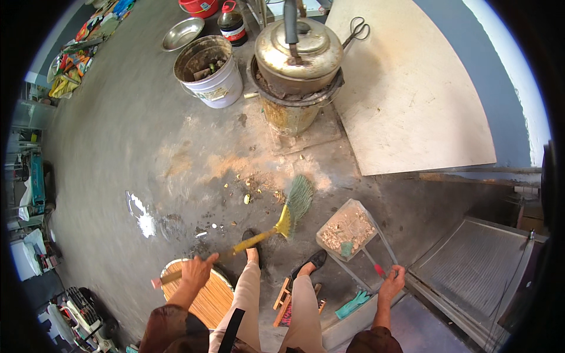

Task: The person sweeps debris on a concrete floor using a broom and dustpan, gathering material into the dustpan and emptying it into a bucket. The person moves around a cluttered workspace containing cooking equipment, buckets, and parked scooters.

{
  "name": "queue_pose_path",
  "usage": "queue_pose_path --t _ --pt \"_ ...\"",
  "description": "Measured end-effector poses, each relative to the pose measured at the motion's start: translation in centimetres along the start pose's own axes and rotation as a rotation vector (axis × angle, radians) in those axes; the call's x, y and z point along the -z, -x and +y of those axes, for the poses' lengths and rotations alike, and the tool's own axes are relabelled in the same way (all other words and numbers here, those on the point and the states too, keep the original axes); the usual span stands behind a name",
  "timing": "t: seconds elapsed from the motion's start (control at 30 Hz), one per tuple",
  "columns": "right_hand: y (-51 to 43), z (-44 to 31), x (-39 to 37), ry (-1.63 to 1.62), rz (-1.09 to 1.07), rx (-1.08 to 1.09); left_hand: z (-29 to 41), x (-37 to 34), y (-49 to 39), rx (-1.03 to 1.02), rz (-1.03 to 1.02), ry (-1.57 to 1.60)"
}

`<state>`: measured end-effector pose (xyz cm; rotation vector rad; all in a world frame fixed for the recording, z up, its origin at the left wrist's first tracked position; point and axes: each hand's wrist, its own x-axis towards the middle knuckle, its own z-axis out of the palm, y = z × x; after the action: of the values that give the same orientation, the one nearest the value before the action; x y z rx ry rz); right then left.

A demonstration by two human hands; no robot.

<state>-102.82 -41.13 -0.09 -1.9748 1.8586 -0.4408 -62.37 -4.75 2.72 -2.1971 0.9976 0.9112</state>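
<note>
My left hand is closed around the handle of a broom with a yellow head and green bristles. Its bristles touch the floor among pale dust and small scraps. On the right, my right hand grips the metal frame handle of a long-handled dustpan, whose pan holds pale crumbly debris and a green piece. A teal glove lies left of my right hand. Beyond the broom stands a small stove with a lidded metal kettle on top.
A white bucket holding refuse, a metal basin and a dark bottle stand left of the stove. Tongs and a large pale board are to its right. A round slatted item and a small wooden stool are near my legs.
</note>
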Motion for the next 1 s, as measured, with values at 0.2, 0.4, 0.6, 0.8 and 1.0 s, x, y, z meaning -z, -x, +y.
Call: queue_pose_path --t 0.2,0.4,0.6,0.8,1.0 --pt "0.1 -2.1 -1.3 0.001 -0.033 0.089 -6.9 0.5 -3.9 0.127 -0.005 -0.021" --pt "0.3 -4.0 -2.4 0.005 -0.035 0.084 -9.6 2.8 1.9 0.142 0.055 0.086" --pt "0.1 -5.0 -2.8 -0.062 -0.049 0.058 -6.2 2.3 6.1 0.111 0.096 0.214" --pt "-0.7 -4.3 -2.8 -0.068 -0.064 0.018 -0.6 2.9 2.4 -0.032 -0.047 0.514" --pt "-1.3 -3.6 -3.1 -0.049 -0.017 0.095 1.9 1.0 -0.2 -0.131 -0.099 0.851"
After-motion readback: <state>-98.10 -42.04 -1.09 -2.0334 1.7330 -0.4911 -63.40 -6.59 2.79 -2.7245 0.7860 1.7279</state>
